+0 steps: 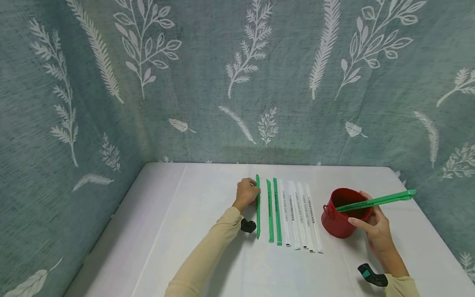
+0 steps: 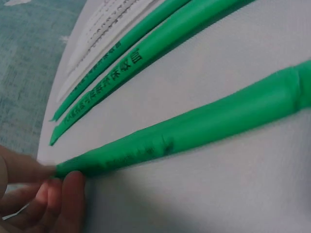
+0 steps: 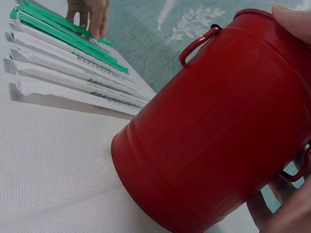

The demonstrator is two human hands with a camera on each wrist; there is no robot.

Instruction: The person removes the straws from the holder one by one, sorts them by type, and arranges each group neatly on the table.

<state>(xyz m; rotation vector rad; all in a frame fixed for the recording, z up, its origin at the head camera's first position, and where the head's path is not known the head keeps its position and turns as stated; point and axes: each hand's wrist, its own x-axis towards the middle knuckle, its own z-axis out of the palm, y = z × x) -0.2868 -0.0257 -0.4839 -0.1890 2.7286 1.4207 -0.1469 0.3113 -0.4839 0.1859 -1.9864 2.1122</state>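
My left hand point(image 1: 247, 194) pinches the upper part of a green wrapped straw point(image 1: 258, 218) at the left end of the row. In the left wrist view, thumb and fingertips meet at that straw's far end. Two more green wrapped straws point(image 1: 270, 214) lie just right of it, followed by several white wrapped straws point(image 1: 293, 218). On the right, my right hand point(image 1: 378, 233) grips a small red metal bucket point(image 3: 209, 131) around its side, the thumb near the rim. Green wrapped straws point(image 1: 389, 199) lean out of the bucket toward the right; their exact number is unclear.
A white cloth-covered table point(image 1: 185, 231) carries everything. Behind it and on the left hangs a grey-green curtain point(image 1: 200, 82) with white leaf prints. Dark wrist camera mounts sit on the left wrist point(image 1: 248, 225) and right wrist point(image 1: 372, 276).
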